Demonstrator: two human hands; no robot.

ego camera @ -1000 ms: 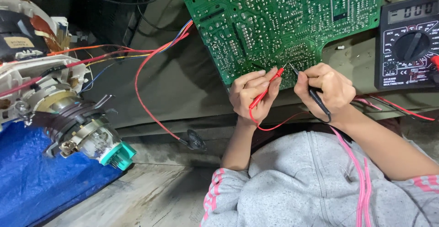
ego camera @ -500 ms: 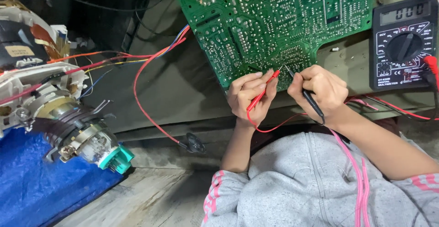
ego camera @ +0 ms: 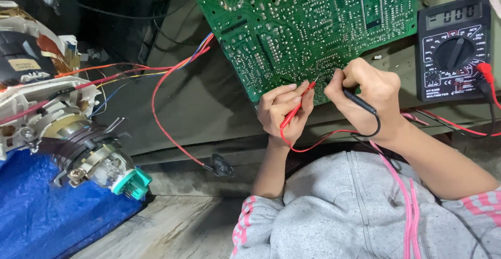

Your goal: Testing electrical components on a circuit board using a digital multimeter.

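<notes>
Left hand (ego camera: 284,113) pinches red probe (ego camera: 297,107), right hand (ego camera: 365,94) grips black probe (ego camera: 360,99); both tips angled onto solder side of green circuit board (ego camera: 308,24), lying on bench beside black multimeter (ego camera: 454,47). Since earlier: view shifted slightly, probes barely moved.

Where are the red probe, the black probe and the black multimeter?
Red probe (ego camera: 293,113), head view, mid-shaft in the left hand's fingers.
Black probe (ego camera: 360,100), head view, handle below the right hand.
Black multimeter (ego camera: 455,53), head view, round selector dial.
</notes>
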